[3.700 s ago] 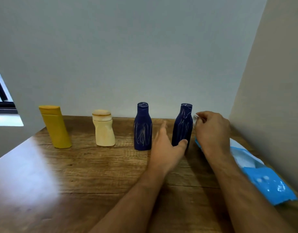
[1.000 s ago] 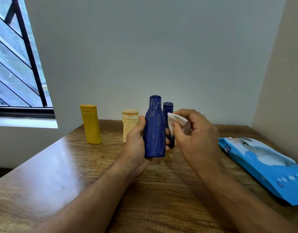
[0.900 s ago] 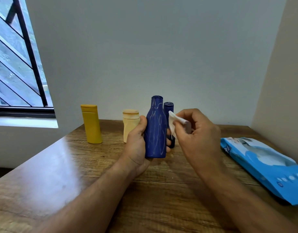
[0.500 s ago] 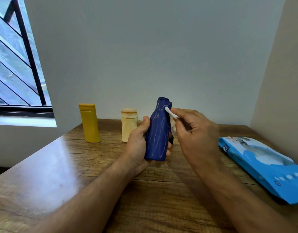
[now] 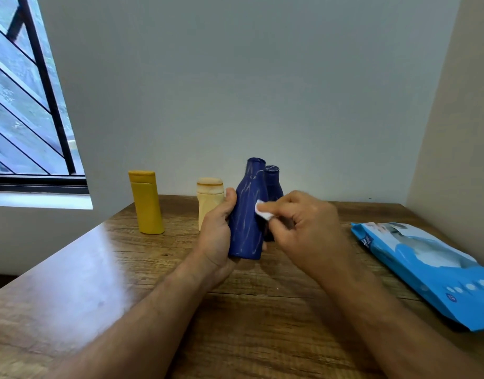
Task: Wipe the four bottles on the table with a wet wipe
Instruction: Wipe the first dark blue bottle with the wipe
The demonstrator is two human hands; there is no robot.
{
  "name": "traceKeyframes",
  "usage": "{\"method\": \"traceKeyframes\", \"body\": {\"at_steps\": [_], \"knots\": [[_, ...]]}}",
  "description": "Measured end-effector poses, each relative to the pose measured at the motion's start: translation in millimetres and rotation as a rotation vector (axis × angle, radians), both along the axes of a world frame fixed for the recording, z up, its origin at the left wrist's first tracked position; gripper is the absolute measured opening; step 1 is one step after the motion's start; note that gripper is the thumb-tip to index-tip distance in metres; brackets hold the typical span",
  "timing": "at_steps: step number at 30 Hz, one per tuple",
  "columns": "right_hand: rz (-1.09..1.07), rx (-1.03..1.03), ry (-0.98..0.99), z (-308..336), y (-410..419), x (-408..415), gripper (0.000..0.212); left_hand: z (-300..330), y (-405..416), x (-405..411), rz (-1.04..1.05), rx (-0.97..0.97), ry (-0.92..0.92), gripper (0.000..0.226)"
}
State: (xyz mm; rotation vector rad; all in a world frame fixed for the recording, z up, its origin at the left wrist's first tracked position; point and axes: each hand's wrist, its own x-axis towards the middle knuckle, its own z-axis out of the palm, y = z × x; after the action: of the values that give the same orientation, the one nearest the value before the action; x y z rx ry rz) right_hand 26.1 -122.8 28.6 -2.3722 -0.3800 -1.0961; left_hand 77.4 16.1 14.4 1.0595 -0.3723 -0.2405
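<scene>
right fingers [image 5: 283, 212] pinch the wet wipe [image 5: 263, 212] against the blue bottle [image 5: 247, 214] at frame centre; left hand [image 5: 217, 236] wraps it, lifted off the tabletop [image 5: 262, 310]. i'd turn the bottle, stroking neck to base. three bottles wait behind.

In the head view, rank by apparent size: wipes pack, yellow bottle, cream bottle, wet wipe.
1. wipes pack, though it lies nearest the camera
2. yellow bottle
3. cream bottle, partly hidden by the left hand
4. wet wipe, mostly hidden
</scene>
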Motion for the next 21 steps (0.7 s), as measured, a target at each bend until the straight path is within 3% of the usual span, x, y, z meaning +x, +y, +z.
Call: {"method": "traceKeyframes", "body": {"at_steps": [3, 5, 7, 11, 13, 17, 21], "knots": [[-0.081, 0.151, -0.217, 7, -1, 1, 0.021, -1, -2, -6, -0.094, 0.092, -0.017, 0.047], [-0.108, 0.160, -0.248, 9, -3, 0, 0.021, -2, -4, -8, -0.119, 0.095, -0.009, 0.047], [-0.075, 0.123, -0.185, 6, -4, -1, 0.016, -3, -3, -6, -0.093, 0.078, -0.010, 0.048], [0.108, -0.075, 0.156, -2, -5, -1, 0.013, -1, 0, 3, 0.021, -0.077, 0.051, 0.048], [0.138, -0.174, 0.183, -5, -5, 1, 0.015, 1, 0, 5, 0.049, -0.108, 0.079, 0.048], [0.067, -0.152, 0.095, -5, -6, 3, 0.019, 2, -2, 2, -0.001, -0.092, 0.115, 0.052], [-0.020, 0.061, -0.098, -2, -4, 5, 0.021, 0, -7, -3, -0.046, -0.048, 0.105, 0.050]]}}
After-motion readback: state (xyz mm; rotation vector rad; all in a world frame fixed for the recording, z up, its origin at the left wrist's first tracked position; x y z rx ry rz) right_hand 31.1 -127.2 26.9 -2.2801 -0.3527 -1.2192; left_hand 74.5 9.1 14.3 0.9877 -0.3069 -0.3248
